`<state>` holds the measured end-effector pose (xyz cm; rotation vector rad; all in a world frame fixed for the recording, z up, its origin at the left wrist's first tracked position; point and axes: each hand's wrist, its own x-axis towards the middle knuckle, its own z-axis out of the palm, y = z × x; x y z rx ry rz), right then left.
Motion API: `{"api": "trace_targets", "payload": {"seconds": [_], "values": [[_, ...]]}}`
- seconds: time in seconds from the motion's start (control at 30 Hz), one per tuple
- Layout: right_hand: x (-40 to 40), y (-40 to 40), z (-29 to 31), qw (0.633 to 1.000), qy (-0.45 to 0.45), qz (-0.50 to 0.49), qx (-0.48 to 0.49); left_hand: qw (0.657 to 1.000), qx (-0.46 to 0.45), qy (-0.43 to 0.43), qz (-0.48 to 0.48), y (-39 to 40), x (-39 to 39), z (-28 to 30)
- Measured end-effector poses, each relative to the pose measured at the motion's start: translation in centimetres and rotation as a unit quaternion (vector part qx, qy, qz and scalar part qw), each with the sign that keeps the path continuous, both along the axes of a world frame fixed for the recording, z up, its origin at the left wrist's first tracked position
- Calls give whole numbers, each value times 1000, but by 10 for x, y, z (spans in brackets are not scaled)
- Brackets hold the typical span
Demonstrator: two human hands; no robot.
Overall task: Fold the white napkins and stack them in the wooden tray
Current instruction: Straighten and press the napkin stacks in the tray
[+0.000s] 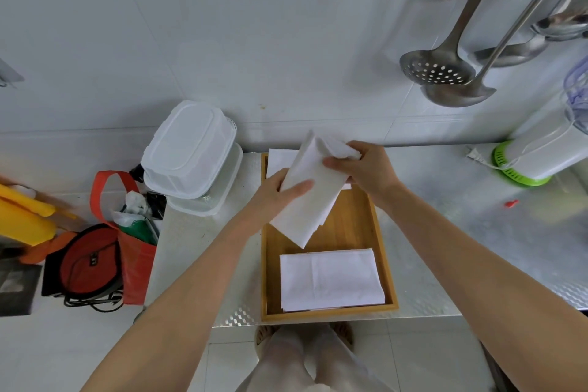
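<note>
A white napkin [313, 197], partly folded, hangs in the air above the far half of the wooden tray [383, 242]. My left hand [280, 192] grips its left edge, thumb lying across the cloth. My right hand [366, 169] pinches its upper right end, where the fabric bunches. A stack of folded white napkins [331, 278] lies flat in the near half of the tray. More white napkins [278, 159] lie at the tray's far end, mostly hidden behind the held one.
The tray sits on a metal counter [445, 248] against a tiled wall. White lidded plastic containers [191, 149] stand left of the tray. A white and green appliance [537, 156] stands far right under hanging ladles [445, 73]. A red bag [127, 232] sits on the floor left.
</note>
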<state>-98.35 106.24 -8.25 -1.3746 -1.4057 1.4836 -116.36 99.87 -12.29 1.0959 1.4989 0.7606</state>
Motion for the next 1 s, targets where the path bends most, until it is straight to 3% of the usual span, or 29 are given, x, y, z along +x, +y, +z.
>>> {"api": "trace_targets", "payload": {"seconds": [0.1,0.27,0.53,0.7,0.87,1.0], "values": [[-2,4,-1,993,11,-78,-93,996,-86,-18,-13,0,-4,-3],[1,3,-11,972,6,-153,-178,960,-196,-194,39,-6,-11,-6],[4,-1,-20,973,-13,-200,-118,936,-226,-267,38,-9,-9,-5],[7,-9,-21,964,10,-248,-93,894,-196,-358,185,-9,-7,-7],[13,-12,-30,964,1,-237,-117,882,-246,-346,206,-16,1,-9],[20,-13,-38,975,-20,-160,-151,901,-193,-287,261,-11,-1,-12]]}}
